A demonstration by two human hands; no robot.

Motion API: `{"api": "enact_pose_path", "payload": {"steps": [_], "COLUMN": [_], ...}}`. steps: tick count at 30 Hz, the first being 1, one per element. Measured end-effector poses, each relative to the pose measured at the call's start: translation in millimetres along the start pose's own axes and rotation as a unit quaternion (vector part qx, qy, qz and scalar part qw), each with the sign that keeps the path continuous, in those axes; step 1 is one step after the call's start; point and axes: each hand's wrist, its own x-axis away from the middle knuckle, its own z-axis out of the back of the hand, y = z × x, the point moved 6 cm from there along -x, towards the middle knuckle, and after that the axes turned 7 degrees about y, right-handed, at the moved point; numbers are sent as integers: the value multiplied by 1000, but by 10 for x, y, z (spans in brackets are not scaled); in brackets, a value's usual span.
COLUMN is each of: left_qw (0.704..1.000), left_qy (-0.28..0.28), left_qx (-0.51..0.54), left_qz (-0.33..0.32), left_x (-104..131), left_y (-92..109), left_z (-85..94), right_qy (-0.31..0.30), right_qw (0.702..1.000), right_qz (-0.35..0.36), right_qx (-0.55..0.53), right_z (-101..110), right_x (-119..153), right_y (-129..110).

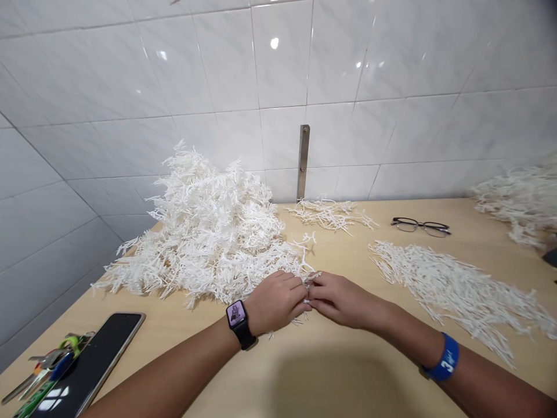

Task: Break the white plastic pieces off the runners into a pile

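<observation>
Two hands (278, 302) (342, 299), close together, pinch white strands (311, 277) among four white heaps (213, 226) (331, 213) (452, 284) (522, 200), one phone (98, 360) and one pair of glasses (420, 224).

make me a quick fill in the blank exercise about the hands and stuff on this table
1. The left hand and right hand meet around thin ____ strands.
2. The blue wristband shows the digit ____.
3. The keys lie by the black-screened ____.
4. In the picture, the glasses lie to the ____ of the tall pile.

Missing words: white; 3; phone; right
</observation>
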Motion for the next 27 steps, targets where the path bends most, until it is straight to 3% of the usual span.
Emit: {"api": "enact_pose_path", "payload": {"steps": [11, 27], "left_qw": [994, 988], "left_qy": [-22, -25], "left_qx": [102, 145], "left_qz": [14, 37], "left_x": [-32, -55], "left_y": [15, -25], "left_z": [1, 3], "right_qy": [3, -16], "right_qw": [989, 988], "right_qz": [-1, -16], "right_qx": [-146, -155], "right_z": [18, -91], "right_x": [-80, -66], "right_y": [-138, -84]}}
